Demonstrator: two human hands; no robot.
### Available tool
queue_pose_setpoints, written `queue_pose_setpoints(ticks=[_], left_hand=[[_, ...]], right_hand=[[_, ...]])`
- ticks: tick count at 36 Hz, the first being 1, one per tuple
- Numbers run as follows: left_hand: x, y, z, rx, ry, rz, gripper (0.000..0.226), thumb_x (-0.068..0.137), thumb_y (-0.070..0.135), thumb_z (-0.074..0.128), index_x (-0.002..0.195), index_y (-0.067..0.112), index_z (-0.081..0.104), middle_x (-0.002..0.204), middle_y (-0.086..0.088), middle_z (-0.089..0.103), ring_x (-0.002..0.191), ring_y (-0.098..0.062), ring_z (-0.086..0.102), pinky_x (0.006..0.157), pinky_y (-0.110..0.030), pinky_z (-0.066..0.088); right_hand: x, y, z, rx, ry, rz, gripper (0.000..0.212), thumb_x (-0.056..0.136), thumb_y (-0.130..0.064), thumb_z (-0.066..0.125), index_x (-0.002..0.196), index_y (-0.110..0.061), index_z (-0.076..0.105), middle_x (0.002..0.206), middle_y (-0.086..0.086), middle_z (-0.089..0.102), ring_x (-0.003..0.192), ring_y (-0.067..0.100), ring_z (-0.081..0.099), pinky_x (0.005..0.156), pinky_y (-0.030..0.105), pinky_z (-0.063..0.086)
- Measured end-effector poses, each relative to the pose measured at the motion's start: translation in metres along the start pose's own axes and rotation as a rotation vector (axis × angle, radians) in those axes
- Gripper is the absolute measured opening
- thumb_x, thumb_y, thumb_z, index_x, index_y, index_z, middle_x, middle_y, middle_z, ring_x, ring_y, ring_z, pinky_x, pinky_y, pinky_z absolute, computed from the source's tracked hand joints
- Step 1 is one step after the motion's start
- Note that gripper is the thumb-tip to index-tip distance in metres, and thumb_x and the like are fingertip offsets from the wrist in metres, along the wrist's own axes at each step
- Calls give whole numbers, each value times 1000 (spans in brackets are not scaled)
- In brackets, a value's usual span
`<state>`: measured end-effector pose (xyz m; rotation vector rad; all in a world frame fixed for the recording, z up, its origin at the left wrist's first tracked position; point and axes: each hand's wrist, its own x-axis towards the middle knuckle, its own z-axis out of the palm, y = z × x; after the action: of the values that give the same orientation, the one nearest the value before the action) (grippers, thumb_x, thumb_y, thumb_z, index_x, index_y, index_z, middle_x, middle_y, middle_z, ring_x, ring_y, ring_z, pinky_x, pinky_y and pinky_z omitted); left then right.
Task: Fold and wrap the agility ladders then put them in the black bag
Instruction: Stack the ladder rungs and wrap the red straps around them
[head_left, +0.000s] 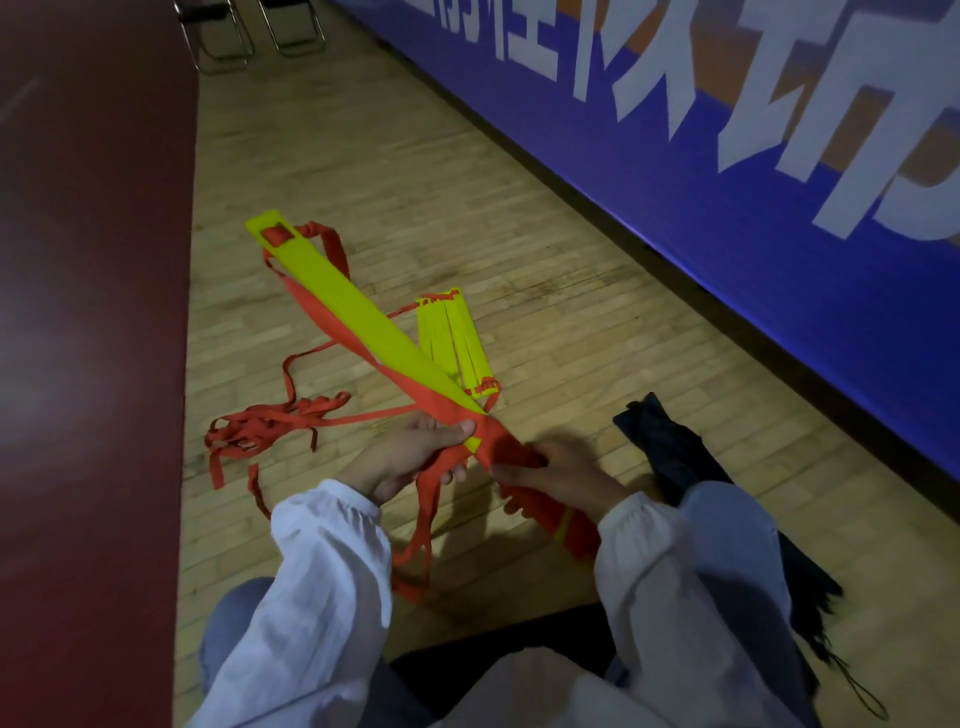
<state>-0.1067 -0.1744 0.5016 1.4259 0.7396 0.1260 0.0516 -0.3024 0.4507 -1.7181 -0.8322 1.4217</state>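
To my left I see loose red straps (270, 431) tangled on the wooden floor (519, 208). My left hand (415, 457) grips the stacked yellow agility ladder (353, 306), thumb on top. My right hand (556, 473) curls round its strap-wrapped end. A second folded ladder (457, 343) lies beyond, and the black bag (670, 452) lies at right.

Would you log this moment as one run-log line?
step: wrapping | left hand: grips ladder bundle | right hand: holds red strap | second ladder: folded, on floor | black bag: on floor
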Motion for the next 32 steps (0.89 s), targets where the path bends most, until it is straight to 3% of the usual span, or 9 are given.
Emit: queue_pose_setpoints(ticks=[3,5,7,10,14,16,18,22,32], left_hand=[[1,8,-2,-1,-45,16,19,94,11,53,84,1,65,61,-6,68,46,-11,61,41,-16,45],[-1,13,-1,20,-78,15,20,97,6,47,84,0,62,58,-1,69,44,-7,61,40,-14,44],[-3,17,-5,9,-85,19,20,97,10,50,85,-1,63,61,-8,69,44,-9,61,40,-14,44],[-2,21,-13,-15,-79,-17,33,89,27,63,96,-5,67,86,-32,66,53,-20,62,44,-20,49],[-5,28,-21,-65,-124,-139,27,90,23,58,103,-1,64,81,-17,71,49,-18,64,43,-21,52],[-9,28,-24,-65,-169,-177,34,89,24,56,112,0,62,103,-20,71,51,-19,64,43,-22,52],[-10,26,-26,-71,-139,-204,30,94,23,53,114,2,61,108,-22,70,50,-17,62,44,-21,51],[-9,24,-19,-73,-38,-204,34,97,35,49,107,6,63,106,-19,71,49,-15,56,42,-20,47],[-4,14,2,-14,211,-230,58,91,56,47,96,2,67,84,-14,72,39,-13,50,35,-17,36]], right_hand=[[-4,-13,1,80,-104,-22,57,61,-49,78,97,-5,68,89,10,73,77,22,69,70,32,55],[-5,-17,3,121,-151,-46,49,73,-38,73,101,2,66,86,12,71,76,24,68,69,31,55],[-5,-19,4,143,-120,-64,35,82,-28,71,99,2,66,81,13,70,69,22,68,64,29,54],[-3,-21,7,132,-18,-112,29,80,-25,75,94,-1,69,74,12,69,61,22,65,62,32,52],[-2,-24,10,75,42,-185,21,83,-22,74,85,-1,70,70,13,69,58,21,64,59,30,51],[-1,-23,12,53,79,-212,23,82,-23,75,85,0,71,71,15,69,60,21,64,60,30,51],[2,-19,16,19,125,-217,28,81,-29,76,83,-2,71,72,15,70,61,21,65,63,33,51],[10,-10,24,-48,221,-240,43,70,-50,74,72,-6,72,64,8,70,58,19,66,68,42,53],[14,-2,35,-256,355,-244,35,75,-53,71,71,-18,72,63,0,71,64,16,69,73,44,56]])
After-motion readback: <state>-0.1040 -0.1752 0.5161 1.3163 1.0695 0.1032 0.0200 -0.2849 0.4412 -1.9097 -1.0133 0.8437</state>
